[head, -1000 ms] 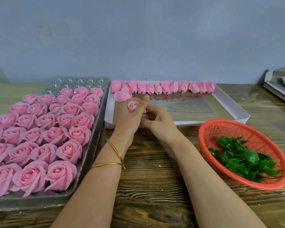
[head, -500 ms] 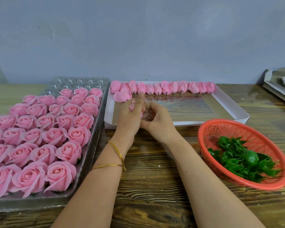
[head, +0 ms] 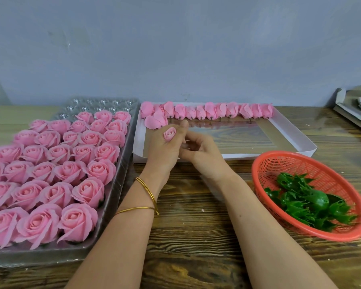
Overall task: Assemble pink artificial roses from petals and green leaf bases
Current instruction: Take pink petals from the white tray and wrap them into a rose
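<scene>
Rose bud (head: 169, 133), pinched in left hand (head: 163, 151) over white tray (head: 279, 154), faces up again vs 0.5 s ago; right hand (head: 202, 152) curled beside it, grip unclear. Prob. more petals (head: 211, 110) next.

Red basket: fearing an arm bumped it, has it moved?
No. The red basket still sits just in front of the white tray's near-right corner.
</scene>
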Available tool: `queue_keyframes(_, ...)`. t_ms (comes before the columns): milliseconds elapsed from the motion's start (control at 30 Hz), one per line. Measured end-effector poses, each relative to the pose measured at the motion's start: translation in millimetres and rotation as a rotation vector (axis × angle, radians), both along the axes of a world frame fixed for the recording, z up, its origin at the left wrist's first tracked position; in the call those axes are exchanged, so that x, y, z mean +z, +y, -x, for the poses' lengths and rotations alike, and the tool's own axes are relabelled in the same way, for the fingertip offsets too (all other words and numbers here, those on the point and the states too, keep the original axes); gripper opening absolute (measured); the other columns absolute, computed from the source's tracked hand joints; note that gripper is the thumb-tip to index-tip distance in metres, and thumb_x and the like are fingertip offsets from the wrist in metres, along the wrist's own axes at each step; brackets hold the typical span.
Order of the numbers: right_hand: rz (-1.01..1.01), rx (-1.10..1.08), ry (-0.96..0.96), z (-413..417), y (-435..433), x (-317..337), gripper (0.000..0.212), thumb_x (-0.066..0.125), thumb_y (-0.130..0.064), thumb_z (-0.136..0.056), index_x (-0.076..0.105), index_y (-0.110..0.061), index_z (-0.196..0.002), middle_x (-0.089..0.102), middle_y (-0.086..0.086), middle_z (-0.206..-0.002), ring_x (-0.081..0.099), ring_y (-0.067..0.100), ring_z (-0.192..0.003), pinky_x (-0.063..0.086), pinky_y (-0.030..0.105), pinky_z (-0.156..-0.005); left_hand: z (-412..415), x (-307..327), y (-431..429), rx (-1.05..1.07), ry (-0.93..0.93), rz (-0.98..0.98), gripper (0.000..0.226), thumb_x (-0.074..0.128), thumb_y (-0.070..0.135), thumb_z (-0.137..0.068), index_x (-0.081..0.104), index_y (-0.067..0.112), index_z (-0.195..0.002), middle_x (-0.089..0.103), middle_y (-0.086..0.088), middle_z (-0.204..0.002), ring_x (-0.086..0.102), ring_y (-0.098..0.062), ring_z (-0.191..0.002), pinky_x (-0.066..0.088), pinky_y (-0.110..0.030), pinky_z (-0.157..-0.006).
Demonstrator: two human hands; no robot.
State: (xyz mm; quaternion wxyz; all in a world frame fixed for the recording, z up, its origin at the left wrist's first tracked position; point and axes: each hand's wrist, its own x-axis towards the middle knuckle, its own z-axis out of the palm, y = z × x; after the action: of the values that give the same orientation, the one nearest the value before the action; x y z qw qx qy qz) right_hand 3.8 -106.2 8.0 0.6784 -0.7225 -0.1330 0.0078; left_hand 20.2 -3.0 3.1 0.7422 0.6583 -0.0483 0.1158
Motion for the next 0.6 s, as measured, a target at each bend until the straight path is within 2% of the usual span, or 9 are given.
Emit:
queue_keyframes(100,-0.013,-0.041,0.009,-1.2,0.8,-1.0,0.039,0.064,0.018,-0.077,0.065,0.001,-0.112,0.068,0.029,-0.104,0.066,0.030,-0.093,0.054,0.040,-0.090,-0.8,-1.6,-2.1,-0.023,0.002,-0.008,0.034,0.057,0.042,-0.094,0.064,0.024,-0.067,0.062,0.004,-0.062,0.066,-0.013,-0.068,0.057,-0.032,-0.065)
queue_keyframes(200,0.008,-0.074,-0.008,-2.5,3.2,-1.9,0.038,0.067,0.019,-0.076,0.058,0.009,-0.112,0.066,0.028,-0.100,0.062,0.026,-0.088,0.054,0.038,-0.086,-3.5,-3.5,-3.6,-0.005,0.002,-0.027,0.042,0.053,0.049,-0.092,0.060,0.026,-0.057,0.061,-0.004,-0.066,0.063,-0.018,-0.069,0.054,-0.034,-0.067)
queue_keyframes(300,0.020,-0.090,-0.004,-5.2,4.3,-4.0,0.035,0.066,0.021,-0.075,0.052,0.017,-0.107,0.061,0.017,-0.091,0.059,0.024,-0.084,0.052,0.037,-0.081,-4.7,-4.0,-4.7,0.024,-0.010,-0.047,0.043,0.051,0.053,-0.088,0.056,0.029,-0.053,0.056,-0.004,-0.064,0.058,-0.015,-0.065,0.048,-0.031,-0.062)
queue_keyframes(367,0.023,-0.094,-0.007,-5.5,4.1,-4.1,0.035,0.066,0.020,-0.076,0.053,0.017,-0.108,0.063,0.020,-0.092,0.059,0.024,-0.085,0.052,0.040,-0.083,-4.8,-5.3,-4.8,0.024,-0.030,-0.051,0.041,0.054,0.049,-0.091,0.054,0.027,-0.056,0.054,-0.004,-0.063,0.056,-0.013,-0.063,0.045,-0.028,-0.059)
queue_keyframes(467,0.004,-0.075,-0.001,-3.9,2.4,-2.9,0.042,0.064,0.020,-0.077,0.057,0.010,-0.117,0.067,0.029,-0.108,0.063,0.025,-0.090,0.053,0.040,-0.089,-2.9,-4.4,-4.2,0.002,-0.050,-0.057,0.027,0.061,0.035,-0.093,0.063,0.021,-0.070,0.064,0.006,-0.063,0.063,-0.007,-0.065,0.051,-0.022,-0.059)
queue_keyframes(533,0.000,-0.052,-0.005,-2.5,1.0,-1.8,0.045,0.062,0.020,-0.077,0.059,0.006,-0.120,0.068,0.028,-0.109,0.065,0.026,-0.095,0.054,0.040,-0.091,-1.6,-2.3,-3.5,0.005,-0.043,-0.073,0.018,0.066,0.029,-0.091,0.068,0.019,-0.077,0.069,0.003,-0.070,0.067,-0.012,-0.070,0.058,-0.031,-0.066)
queue_keyframes(600,-0.005,-0.023,-0.015,-1.7,-0.2,-1.4,0.045,0.059,0.022,-0.078,0.060,0.005,-0.119,0.069,0.024,-0.106,0.066,0.022,-0.096,0.055,0.036,-0.089,0.8,0.7,-2.0,0.011,-0.034,-0.101,0.016,0.068,0.029,-0.089,0.072,0.014,-0.087,0.073,-0.008,-0.081,0.070,-0.023,-0.080,0.059,-0.045,-0.078)
